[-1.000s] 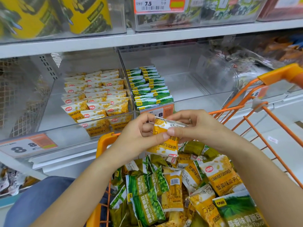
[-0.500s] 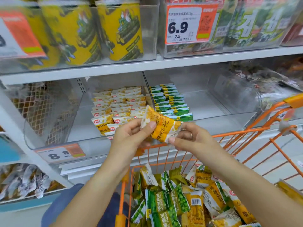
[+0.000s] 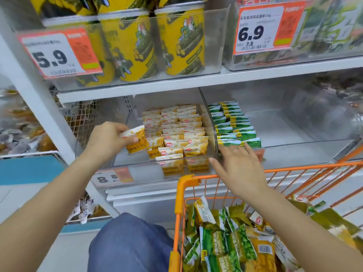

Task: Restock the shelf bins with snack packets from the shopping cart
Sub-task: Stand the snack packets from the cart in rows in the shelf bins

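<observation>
Head view: left hand (image 3: pixel 107 141) pinching yellow packet (image 3: pixel 135 141) upright, just left of yellow rows (image 3: pixel 176 134); right hand (image 3: pixel 238 166) open, farther.

The light is bright and even, cold white, and it seems to come from above. Shadows are soft; under the upper shelf (image 3: pixel 196 83), above the hands, the back of the clear bins (image 3: pixel 275 122) is a little darker. The clear plastic walls give pale glare and hazy reflections to the right of the hands. The price tags (image 3: pixel 261 28) above are slightly smeared. Straight shelf lines bend near the edges. The packets in the cart (image 3: pixel 225 242) below the hands are soft and blurred.
</observation>
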`<state>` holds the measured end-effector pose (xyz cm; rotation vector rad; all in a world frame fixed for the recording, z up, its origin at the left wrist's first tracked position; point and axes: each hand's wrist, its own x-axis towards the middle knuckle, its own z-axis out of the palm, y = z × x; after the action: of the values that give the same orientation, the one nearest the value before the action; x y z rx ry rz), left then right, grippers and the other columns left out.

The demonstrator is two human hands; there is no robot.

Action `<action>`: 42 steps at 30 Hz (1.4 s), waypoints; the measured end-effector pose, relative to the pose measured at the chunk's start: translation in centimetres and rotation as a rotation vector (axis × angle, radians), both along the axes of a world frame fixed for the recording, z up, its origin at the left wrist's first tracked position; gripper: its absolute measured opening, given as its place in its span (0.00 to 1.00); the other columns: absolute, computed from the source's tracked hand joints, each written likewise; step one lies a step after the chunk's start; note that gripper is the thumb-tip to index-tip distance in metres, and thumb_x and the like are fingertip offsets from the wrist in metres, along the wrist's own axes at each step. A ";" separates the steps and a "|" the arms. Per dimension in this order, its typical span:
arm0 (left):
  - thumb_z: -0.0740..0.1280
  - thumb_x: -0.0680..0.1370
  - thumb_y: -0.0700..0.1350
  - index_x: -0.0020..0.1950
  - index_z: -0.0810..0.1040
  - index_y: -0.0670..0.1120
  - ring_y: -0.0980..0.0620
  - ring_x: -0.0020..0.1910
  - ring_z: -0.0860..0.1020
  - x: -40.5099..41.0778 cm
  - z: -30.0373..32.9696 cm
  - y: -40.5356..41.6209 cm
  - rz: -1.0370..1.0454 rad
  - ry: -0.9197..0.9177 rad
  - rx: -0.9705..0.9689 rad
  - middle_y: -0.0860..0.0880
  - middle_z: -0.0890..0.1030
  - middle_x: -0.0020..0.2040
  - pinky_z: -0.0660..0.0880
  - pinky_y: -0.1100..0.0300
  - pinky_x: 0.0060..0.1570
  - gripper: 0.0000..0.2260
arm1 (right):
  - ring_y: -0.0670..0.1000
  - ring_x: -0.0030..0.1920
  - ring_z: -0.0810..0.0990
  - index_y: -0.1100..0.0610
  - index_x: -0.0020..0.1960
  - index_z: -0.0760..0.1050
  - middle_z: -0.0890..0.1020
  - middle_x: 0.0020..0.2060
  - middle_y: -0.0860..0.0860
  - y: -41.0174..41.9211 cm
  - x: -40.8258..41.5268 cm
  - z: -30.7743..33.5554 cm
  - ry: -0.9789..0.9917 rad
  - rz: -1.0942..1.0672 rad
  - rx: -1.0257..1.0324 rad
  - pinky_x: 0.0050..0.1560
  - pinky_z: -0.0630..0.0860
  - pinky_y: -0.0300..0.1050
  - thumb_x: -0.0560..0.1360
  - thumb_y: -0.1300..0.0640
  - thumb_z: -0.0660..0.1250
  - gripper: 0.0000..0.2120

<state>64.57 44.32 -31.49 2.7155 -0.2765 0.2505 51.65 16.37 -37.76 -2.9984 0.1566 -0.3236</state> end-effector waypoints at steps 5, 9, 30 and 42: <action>0.76 0.70 0.53 0.48 0.84 0.46 0.47 0.42 0.77 1.3 -2.6 -1.8 -0.049 0.082 0.111 0.46 0.82 0.42 0.65 0.57 0.35 0.13 | 0.56 0.60 0.77 0.56 0.65 0.74 0.82 0.53 0.54 -0.1 0.2 -0.4 -0.033 0.003 -0.008 0.71 0.61 0.55 0.74 0.37 0.40 0.36; 0.76 0.69 0.54 0.47 0.84 0.46 0.45 0.45 0.79 1.9 -3.7 -3.5 -0.096 0.100 0.137 0.45 0.83 0.44 0.71 0.56 0.39 0.15 | 0.55 0.59 0.78 0.55 0.63 0.75 0.83 0.50 0.53 -0.1 0.2 -0.5 -0.035 0.007 -0.001 0.71 0.61 0.55 0.75 0.38 0.42 0.34; 0.65 0.78 0.51 0.52 0.81 0.51 0.44 0.50 0.80 -5.4 0.4 -7.0 -0.275 -0.293 0.085 0.50 0.83 0.46 0.76 0.50 0.42 0.08 | 0.40 0.44 0.80 0.42 0.50 0.76 0.82 0.43 0.40 -6.1 -6.6 6.5 0.278 0.142 0.400 0.47 0.74 0.35 0.72 0.53 0.71 0.09; 0.60 0.80 0.56 0.57 0.78 0.56 0.59 0.49 0.77 -14.0 -5.1 -18.0 -0.911 0.183 0.178 0.59 0.80 0.52 0.76 0.57 0.46 0.11 | 0.52 0.63 0.73 0.52 0.70 0.70 0.74 0.66 0.49 -7.1 -8.8 0.5 1.035 0.158 0.026 0.59 0.73 0.46 0.73 0.54 0.71 0.27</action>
<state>50.61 26.33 -36.60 2.4407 -1.4552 -0.2928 42.85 9.24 -37.27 -2.7884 0.0042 1.2272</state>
